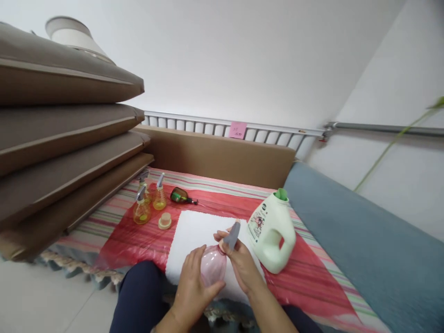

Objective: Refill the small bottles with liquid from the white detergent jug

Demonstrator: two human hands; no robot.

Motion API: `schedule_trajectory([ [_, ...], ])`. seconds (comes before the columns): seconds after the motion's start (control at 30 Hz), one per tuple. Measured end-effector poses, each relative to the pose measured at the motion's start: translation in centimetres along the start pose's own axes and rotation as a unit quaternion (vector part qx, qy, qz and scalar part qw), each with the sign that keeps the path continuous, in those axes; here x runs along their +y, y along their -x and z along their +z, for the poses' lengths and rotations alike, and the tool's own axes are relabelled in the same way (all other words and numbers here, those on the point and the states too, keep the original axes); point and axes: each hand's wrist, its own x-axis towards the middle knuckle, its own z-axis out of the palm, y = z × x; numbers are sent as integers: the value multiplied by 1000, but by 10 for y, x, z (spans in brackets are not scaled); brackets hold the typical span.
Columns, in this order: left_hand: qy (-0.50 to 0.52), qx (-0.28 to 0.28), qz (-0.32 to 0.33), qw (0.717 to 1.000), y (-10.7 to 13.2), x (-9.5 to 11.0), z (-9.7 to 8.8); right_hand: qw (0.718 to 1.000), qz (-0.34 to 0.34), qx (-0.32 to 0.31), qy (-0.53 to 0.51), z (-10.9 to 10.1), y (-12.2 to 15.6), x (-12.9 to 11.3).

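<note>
My left hand is wrapped round the body of a clear pink spray bottle, held above a white towel. My right hand grips the bottle's grey spray head at the neck. A pale green detergent jug with a green cap stands just right of my hands on the red striped cloth.
Three small yellow spray bottles, a brown bottle lying on its side and a cream cap sit at the far left of the cloth. Stacked brown cushions rise at left. A grey-blue cushion lies at right.
</note>
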Motion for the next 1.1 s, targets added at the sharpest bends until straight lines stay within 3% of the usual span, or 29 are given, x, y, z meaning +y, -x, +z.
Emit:
schedule_trajectory([
  [0.17,-28,21,23,999,-1,-6,2,995,-40,81,40,0,3,4],
  [0.4,-8,17,17,1000,-3,-3,3,999,-22,-29,-2,-9,3,-7],
  [0.47,-6,15,11,1000,-5,-2,2,1000,-16,-15,-2,-10,3,-5],
  [0.63,-9,16,9,1000,-5,1,2,995,-76,54,46,-2,6,7],
  [0.73,-3,8,6,1000,-4,-1,3,996,-67,51,31,-1,6,7],
  [0.93,12,-14,-26,999,-1,-11,2,994,-85,72,20,-12,-4,-14],
  [1.1,2,-11,-36,999,8,-35,-6,993,-92,76,8,-15,-20,-53],
])
